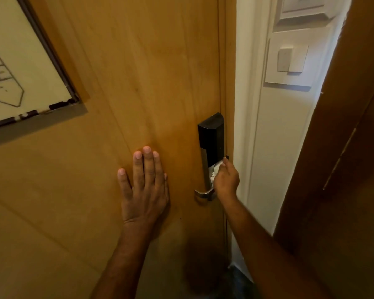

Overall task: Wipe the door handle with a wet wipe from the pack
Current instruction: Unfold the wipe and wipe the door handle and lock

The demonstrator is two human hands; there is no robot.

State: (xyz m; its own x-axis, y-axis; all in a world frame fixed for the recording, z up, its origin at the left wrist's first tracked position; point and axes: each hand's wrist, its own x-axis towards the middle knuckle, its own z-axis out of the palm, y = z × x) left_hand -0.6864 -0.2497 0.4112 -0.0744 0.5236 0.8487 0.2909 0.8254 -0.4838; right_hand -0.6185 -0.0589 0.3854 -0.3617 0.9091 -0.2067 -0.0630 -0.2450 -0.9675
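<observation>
A silver lever door handle (pixel 203 193) sticks out to the left from a lock plate on the wooden door (pixel 138 72). Above it sits the black lock housing (pixel 211 137). My right hand (pixel 227 180) is closed around a crumpled white wet wipe (pixel 214 173) and presses it against the metal plate just above the lever. My left hand (pixel 145 184) lies flat on the door, fingers spread, to the left of the handle. The wipe pack is not in view.
A framed floor plan (pixel 20 72) hangs on the door at upper left. Right of the door runs a white wall with a light switch panel (pixel 289 63). A dark wooden panel (pixel 343 169) stands at the far right.
</observation>
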